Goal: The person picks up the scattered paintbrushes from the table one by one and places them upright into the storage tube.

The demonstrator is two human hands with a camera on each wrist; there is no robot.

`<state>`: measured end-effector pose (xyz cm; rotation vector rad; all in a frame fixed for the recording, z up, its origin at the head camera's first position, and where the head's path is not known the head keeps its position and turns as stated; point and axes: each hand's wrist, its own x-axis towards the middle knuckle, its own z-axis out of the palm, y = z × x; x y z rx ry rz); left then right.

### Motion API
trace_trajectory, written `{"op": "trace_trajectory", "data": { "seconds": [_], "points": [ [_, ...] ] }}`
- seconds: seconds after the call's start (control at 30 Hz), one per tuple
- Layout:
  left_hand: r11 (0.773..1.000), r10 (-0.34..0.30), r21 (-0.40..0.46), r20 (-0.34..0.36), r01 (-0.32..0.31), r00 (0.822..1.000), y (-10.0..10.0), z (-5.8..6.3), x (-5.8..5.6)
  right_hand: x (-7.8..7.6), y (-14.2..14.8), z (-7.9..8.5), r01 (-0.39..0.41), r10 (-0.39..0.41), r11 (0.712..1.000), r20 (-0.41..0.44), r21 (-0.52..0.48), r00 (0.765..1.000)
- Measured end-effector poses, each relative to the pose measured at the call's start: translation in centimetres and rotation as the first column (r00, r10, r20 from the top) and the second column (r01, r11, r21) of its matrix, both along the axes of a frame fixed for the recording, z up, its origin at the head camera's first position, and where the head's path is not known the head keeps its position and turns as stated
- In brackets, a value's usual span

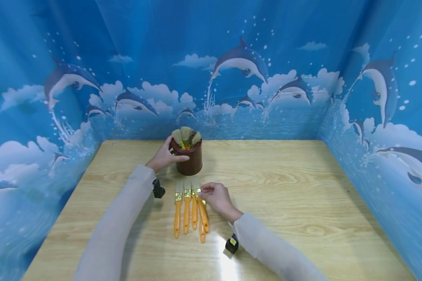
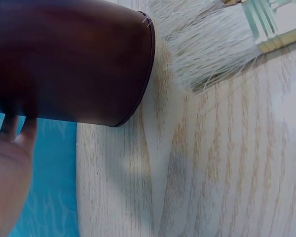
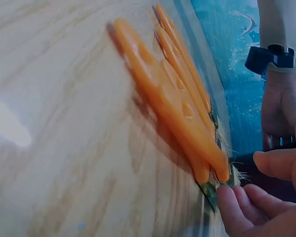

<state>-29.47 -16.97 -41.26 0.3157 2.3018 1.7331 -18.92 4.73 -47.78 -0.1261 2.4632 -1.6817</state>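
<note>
Blue curtains [image 1: 292, 35] printed with leaping dolphins [image 1: 240, 55], clouds and sea closed off the far, left and right sides of a pale wooden table [image 1: 285, 175]. Near the far edge, left of the middle, stood a dark reddish-brown cup [image 1: 191, 164], upright, with several paintbrush heads [image 1: 185, 133] showing bristles-up at its rim. A left hand [image 1: 163, 157] was clamped on this cup from its left side, the thumb lying across the near face and the fingers reaching round the far side.

On the near side of the cup lay 5 loose paintbrushes [image 1: 186, 214], their pale bristles pointing far, towards the cup, and their orange handles pointing near. The leftmost 2 lay side by side with a small gap, while the handles on the right overlapped. All 5 were nearer than the left hand and just left of the right hand [image 1: 218, 198]. That hand had its fingertips at the metal band of a brush on the right; its thumb stood apart from the fingers, and I cannot tell whether it gripped the brush. The 2 hands were well apart. Both arms wore light sleeves [image 1: 109, 234], with a small black camera [image 1: 158, 189] at each wrist.
</note>
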Motion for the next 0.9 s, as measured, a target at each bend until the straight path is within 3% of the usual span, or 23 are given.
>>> {"op": "trace_trajectory", "data": {
  "seconds": [0.23,0.47,0.57,0.9],
  "points": [
    [1.000,-0.003,-0.005,-0.005,0.003,1.000,-0.1,-0.2,-0.1,0.3,-0.8,-0.2,0.014,-0.008,0.991,-0.050,0.129,0.999],
    [1.000,0.017,-0.010,-0.010,-0.017,1.000,-0.7,-2.8,-2.0,-0.1,-1.6,-0.4,0.022,0.004,0.959,-0.090,0.282,0.996],
    [1.000,0.022,-0.011,-0.022,-0.023,1.000,-0.7,-3.2,-2.1,-0.2,-1.8,-0.4,0.019,0.011,0.947,-0.091,0.321,0.996],
    [0.999,0.032,-0.008,-0.040,-0.032,0.999,-0.7,-3.2,-2.0,-0.4,-1.5,-0.2,0.021,-0.012,0.967,-0.037,0.254,0.999]
  ]
}}
